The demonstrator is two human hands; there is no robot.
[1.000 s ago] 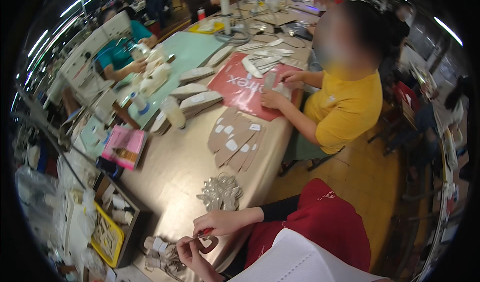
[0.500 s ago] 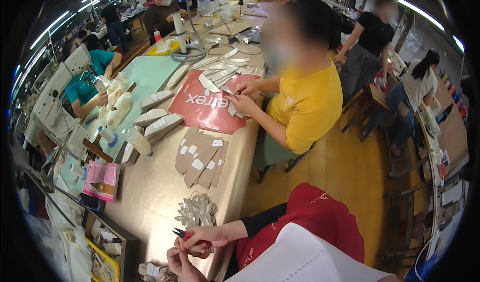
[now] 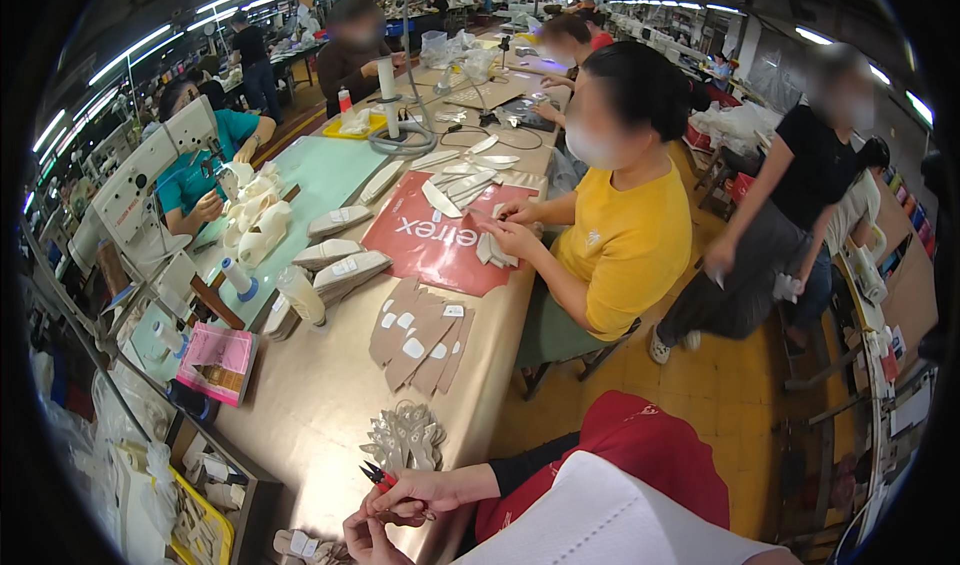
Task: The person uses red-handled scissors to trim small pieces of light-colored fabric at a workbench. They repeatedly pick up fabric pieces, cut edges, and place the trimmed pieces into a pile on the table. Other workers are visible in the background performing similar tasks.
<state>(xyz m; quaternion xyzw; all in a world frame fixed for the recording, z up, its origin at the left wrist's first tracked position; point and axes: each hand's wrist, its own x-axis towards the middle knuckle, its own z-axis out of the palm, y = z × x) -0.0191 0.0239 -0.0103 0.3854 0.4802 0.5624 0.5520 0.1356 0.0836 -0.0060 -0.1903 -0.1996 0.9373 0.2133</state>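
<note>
Red-handled cutters (image 3: 379,478) are gripped by the right hand (image 3: 416,490) near grey pieces (image 3: 404,439) on the desk (image 3: 305,420). The left hand (image 3: 372,539), its grip not discernible, could be nicked if the cutters slip.

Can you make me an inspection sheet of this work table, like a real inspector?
Surface: shiny tan tabletop, partly covered.
Job's things: red-handled cutters; silvery-grey pieces heaped just beyond the hands.
Clutter: pink booklet and a bottle, toward the left side.
Hands: right hand grips the cutters; left hand is close by, but I can't tell what it holds.
Cables: grey hose, coiled farther up the table.
Surroundings: co-worker in yellow seated at right; person in black standing behind.
</note>
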